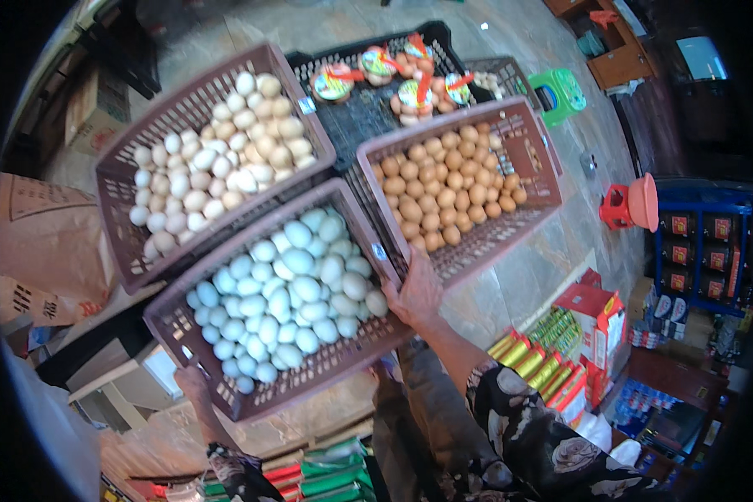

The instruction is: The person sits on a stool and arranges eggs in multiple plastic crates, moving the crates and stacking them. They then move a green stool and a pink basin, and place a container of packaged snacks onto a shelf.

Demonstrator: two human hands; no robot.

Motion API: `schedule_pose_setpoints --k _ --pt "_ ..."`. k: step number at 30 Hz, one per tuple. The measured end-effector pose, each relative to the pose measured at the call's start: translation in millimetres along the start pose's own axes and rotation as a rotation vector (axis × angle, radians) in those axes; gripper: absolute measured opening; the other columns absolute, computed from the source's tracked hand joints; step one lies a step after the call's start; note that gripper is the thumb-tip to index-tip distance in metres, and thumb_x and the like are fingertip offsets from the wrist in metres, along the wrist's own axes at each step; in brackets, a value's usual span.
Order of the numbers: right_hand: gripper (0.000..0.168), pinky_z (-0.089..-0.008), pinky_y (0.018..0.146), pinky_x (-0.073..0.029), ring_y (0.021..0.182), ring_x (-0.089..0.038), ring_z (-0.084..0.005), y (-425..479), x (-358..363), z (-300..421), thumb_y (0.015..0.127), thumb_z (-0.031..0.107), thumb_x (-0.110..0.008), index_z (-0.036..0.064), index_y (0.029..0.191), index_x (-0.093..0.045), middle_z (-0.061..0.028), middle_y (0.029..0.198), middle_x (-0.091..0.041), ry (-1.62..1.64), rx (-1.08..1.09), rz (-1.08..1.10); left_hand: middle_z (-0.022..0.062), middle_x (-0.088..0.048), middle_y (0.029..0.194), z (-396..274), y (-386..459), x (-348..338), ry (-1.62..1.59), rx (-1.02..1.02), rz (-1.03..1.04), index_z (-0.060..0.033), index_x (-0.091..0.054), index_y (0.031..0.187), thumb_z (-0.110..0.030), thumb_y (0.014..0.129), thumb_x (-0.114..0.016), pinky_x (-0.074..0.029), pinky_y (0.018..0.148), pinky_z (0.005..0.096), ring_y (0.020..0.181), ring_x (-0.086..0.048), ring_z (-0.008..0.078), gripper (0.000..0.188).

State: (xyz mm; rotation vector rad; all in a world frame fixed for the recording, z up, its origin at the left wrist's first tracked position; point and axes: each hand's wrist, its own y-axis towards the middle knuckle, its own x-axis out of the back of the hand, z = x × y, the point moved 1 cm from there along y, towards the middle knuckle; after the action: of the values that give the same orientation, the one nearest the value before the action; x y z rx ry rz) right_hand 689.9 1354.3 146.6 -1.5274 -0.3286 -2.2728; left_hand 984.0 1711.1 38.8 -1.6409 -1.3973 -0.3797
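Both my hands grip a brown plastic crate of pale blue-green eggs. My left hand holds its left end. My right hand is on the opposite end, close to the corner of a second brown crate of brown eggs. Beyond the blue-green eggs, at the upper left, stands a third brown crate with cream and white eggs. A black crate behind holds several bagged egg packs with red ties. Some of my fingers are hidden by the crate's ends.
A green plastic stool and a red stool with a pink basin stand on the tiled floor. Red and gold packages lie at the lower right. A blue rack is at far right. A large brown sack is at left.
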Motion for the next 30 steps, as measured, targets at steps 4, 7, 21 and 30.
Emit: schedule_pose_setpoints --k 4,7,21,30 --pt "0.067 -0.043 0.08 -0.038 0.092 -0.047 -0.0355 -1.7 4.7 0.6 0.064 0.027 -0.06 0.0 0.119 -0.031 -0.02 0.097 -0.047 -0.002 -0.008 0.002 0.0068 -0.047 0.043 -13.2 -11.1 0.7 -0.166 0.06 -0.004 0.0042 -0.054 0.06 -0.015 0.07 -0.062 -0.035 0.035 0.0309 0.034 -0.046 0.0166 0.023" --pt "0.068 -0.0429 0.08 -0.038 0.092 -0.047 -0.0351 -3.5 2.7 1.6 0.065 0.028 -0.059 0.0 0.119 -0.03 -0.0193 0.095 -0.047 0.0 -0.002 0.017 0.006 -0.046 0.043 -5.9 -8.4 2.8 -0.191 0.067 -0.003 0.0038 -0.054 0.062 -0.014 0.071 -0.061 -0.035 0.035 0.0311 0.033 -0.046 0.0165 0.021" --pt "0.055 -0.0404 0.074 -0.043 0.088 -0.053 -0.0301 1.8 11.1 9.6 0.071 0.035 -0.056 0.001 0.111 -0.041 -0.0161 0.096 -0.051 -0.062 -0.14 0.197 0.0113 -0.05 0.049 -57.8 -20.2 -20.9 -0.1 -0.134 0.038 0.0088 -0.055 0.074 -0.021 0.068 -0.061 -0.04 0.041 0.0361 0.043 -0.05 0.0236 0.031" --pt "0.068 -0.0393 0.081 -0.039 0.098 -0.047 -0.0317 -7.4 17.6 -10.4 0.071 0.038 -0.052 0.0 0.123 -0.028 -0.0199 0.109 -0.045 -0.059 -0.119 0.189 0.011 -0.051 0.051 -114.3 -48.9 -42.9 -0.028 -0.129 0.103 0.0081 -0.055 0.073 -0.022 0.068 -0.062 -0.041 0.041 0.0354 0.043 -0.05 0.0225 0.031"
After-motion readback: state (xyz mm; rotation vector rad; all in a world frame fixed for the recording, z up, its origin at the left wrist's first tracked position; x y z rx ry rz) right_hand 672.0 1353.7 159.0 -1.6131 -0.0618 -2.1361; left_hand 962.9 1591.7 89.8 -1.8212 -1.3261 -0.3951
